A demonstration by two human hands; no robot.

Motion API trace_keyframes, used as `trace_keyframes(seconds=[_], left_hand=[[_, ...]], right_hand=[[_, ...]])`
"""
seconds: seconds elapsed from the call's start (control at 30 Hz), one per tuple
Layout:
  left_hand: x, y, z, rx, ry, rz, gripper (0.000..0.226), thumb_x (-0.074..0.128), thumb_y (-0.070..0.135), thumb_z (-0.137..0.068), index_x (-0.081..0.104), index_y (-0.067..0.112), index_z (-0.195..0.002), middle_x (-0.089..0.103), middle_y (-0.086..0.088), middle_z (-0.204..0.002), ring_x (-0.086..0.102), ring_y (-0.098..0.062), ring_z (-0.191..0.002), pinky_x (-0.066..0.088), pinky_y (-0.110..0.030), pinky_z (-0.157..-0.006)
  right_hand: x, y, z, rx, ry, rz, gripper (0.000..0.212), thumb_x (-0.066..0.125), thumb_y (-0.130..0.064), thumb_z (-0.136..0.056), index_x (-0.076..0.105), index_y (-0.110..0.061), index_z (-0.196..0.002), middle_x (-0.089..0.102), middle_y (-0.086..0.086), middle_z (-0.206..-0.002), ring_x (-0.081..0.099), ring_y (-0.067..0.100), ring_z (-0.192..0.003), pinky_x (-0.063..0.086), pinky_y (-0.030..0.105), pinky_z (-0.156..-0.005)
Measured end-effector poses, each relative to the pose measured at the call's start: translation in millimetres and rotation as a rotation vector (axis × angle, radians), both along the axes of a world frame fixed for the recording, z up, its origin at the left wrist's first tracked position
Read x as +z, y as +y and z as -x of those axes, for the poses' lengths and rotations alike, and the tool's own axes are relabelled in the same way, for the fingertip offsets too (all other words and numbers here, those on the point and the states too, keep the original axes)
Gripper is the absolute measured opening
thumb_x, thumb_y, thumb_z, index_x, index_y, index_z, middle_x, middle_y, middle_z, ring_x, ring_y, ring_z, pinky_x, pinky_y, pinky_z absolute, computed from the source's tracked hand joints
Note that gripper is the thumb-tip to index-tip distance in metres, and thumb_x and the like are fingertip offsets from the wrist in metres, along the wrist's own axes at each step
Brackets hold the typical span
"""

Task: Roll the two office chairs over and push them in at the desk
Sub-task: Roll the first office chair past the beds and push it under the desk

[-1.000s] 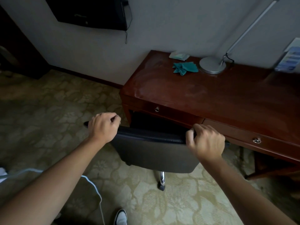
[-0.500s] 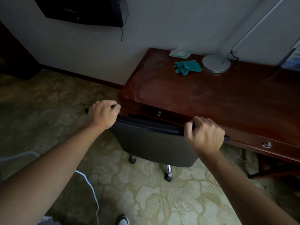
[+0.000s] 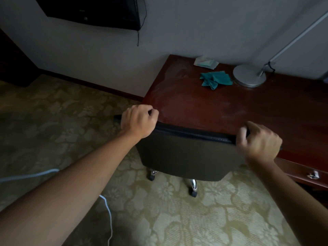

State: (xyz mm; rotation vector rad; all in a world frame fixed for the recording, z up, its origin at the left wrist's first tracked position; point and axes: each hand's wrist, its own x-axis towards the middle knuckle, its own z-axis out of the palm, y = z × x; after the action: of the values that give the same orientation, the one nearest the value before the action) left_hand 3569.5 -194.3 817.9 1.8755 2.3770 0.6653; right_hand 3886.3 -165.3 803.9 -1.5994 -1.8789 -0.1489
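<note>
A dark office chair point(image 3: 188, 157) stands at the left end of the reddish wooden desk point(image 3: 230, 107), its backrest top against the desk's front edge and its seat hidden beneath. My left hand point(image 3: 137, 122) grips the backrest's top left corner. My right hand point(image 3: 258, 141) grips the top right corner. Two chrome castor legs point(image 3: 193, 187) show below the backrest on the carpet. No second chair is in view.
On the desk lie a teal cloth point(image 3: 215, 79), a small packet point(image 3: 205, 62) and a silver lamp base point(image 3: 249, 75). A drawer handle point(image 3: 313, 174) shows at right. A white cable point(image 3: 108, 215) runs over the patterned carpet. A dark screen point(image 3: 99, 11) hangs on the wall.
The chair has rolled forward under the desk with both hands still on the backrest. Its top edge now meets the desk front and covers the left drawer handle.
</note>
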Motion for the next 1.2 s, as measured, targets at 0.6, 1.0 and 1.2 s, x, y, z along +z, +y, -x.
trace_keyframes(seconds=[0.6, 1.0, 1.2], left_hand=[[-3, 56, 44, -0.178, -0.010, -0.053, 0.043, 0.036, 0.036, -0.086, 0.063, 0.013, -0.062, 0.063, -0.007, -0.061, 0.058, -0.028, -0.057, 0.036, -0.031, -0.051], [-6, 46, 36, -0.123, -0.015, -0.042, 0.038, 0.040, 0.034, -0.088, 0.045, 0.017, -0.054, 0.049, -0.001, -0.053, 0.051, -0.025, -0.050, 0.045, -0.034, -0.050], [-6, 40, 36, -0.098, -0.001, 0.048, 0.039, 0.045, 0.038, -0.090, 0.048, 0.019, -0.056, 0.050, 0.002, -0.055, 0.048, -0.014, -0.051, 0.025, -0.026, -0.046]], right_hand=[[1, 8, 37, -0.083, -0.026, -0.017, 0.031, 0.048, -0.014, -0.081, 0.033, -0.018, -0.055, 0.034, -0.001, -0.051, 0.033, 0.023, -0.044, 0.013, 0.022, -0.049], [-3, 4, 33, -0.116, -0.042, 0.065, 0.030, 0.040, -0.022, -0.084, 0.042, -0.009, -0.057, 0.044, 0.007, -0.056, 0.038, 0.026, -0.051, 0.020, 0.028, -0.049], [3, -11, 38, -0.216, -0.110, 0.193, 0.040, 0.031, -0.029, -0.088, 0.061, -0.006, -0.075, 0.063, 0.022, -0.079, 0.054, 0.037, -0.075, 0.040, 0.040, -0.066]])
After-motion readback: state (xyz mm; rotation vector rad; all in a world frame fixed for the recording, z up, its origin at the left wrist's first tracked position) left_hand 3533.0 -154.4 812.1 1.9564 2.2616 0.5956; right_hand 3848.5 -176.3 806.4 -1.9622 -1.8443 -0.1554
